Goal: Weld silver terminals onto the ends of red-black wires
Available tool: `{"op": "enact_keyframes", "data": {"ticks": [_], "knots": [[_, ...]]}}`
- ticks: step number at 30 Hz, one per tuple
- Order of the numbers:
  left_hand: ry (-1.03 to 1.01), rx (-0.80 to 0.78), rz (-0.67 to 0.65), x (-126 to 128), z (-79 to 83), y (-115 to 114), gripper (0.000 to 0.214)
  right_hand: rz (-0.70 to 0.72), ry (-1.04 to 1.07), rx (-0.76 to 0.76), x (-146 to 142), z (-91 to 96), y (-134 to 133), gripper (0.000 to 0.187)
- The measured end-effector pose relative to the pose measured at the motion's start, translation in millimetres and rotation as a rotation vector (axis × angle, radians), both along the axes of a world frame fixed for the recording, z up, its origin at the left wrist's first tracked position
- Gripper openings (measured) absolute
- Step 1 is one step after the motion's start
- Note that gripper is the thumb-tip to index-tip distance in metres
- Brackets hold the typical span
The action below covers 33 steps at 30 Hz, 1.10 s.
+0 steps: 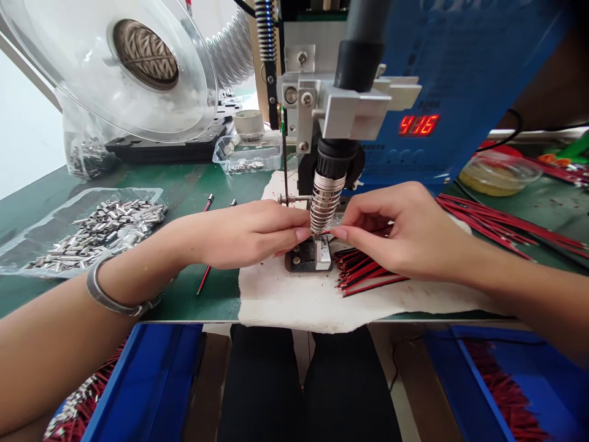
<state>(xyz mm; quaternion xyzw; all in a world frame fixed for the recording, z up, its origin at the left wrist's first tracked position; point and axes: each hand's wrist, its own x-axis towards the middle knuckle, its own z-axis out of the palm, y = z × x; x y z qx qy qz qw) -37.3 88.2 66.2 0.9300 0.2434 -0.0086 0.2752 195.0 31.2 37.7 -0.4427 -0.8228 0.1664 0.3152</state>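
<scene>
At the tip of the soldering machine point(326, 199), both hands meet from opposite sides. My left hand point(257, 233) has its fingers pressed together just left of the tip; what they hold is hidden. On the right, my right hand point(400, 230) pinches a red wire point(327, 232) between thumb and finger, under the tip. Below it stands a small metal block point(323, 255) on a dark base. A bundle of red and black wires point(368, 270) lies on the white cloth under my right hand.
A clear tray of small metal cylinders point(105, 230) lies at left, with a small clear box point(248, 153) behind. More red and black wires point(501, 224) and a round tub point(499, 172) are at right. Blue bins point(151, 368) stand below the table edge. A clear fume hood point(193, 73) rises at back left.
</scene>
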Motion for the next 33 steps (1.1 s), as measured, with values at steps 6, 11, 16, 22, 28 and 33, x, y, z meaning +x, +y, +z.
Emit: {"op": "enact_keyframes", "data": {"ticks": [6,11,16,22,28,33], "knots": [[0.000,-0.020,-0.008,-1,1.2,0,0.031,0.010,-0.006,0.011,1,1.4,-1,0.018],[0.000,-0.032,0.009,0,0.4,0,0.030,0.011,-0.015,0.020,0,0.9,0,0.019],[-0.001,-0.034,0.033,0,0.9,0,0.032,0.049,-0.046,0.097,1,0.4,1,0.019],[-0.021,-0.030,0.002,0,0.9,0,0.033,0.186,-0.161,0.316,9,-1.7,7,0.015],[-0.013,-0.059,0.001,-1,-0.1,1,0.033,0.291,-0.223,0.407,17,-4.1,13,0.011],[-0.020,-0.116,-0.003,-2,0.0,2,0.034,0.291,-0.238,0.410,19,-2.7,15,0.014]]}}
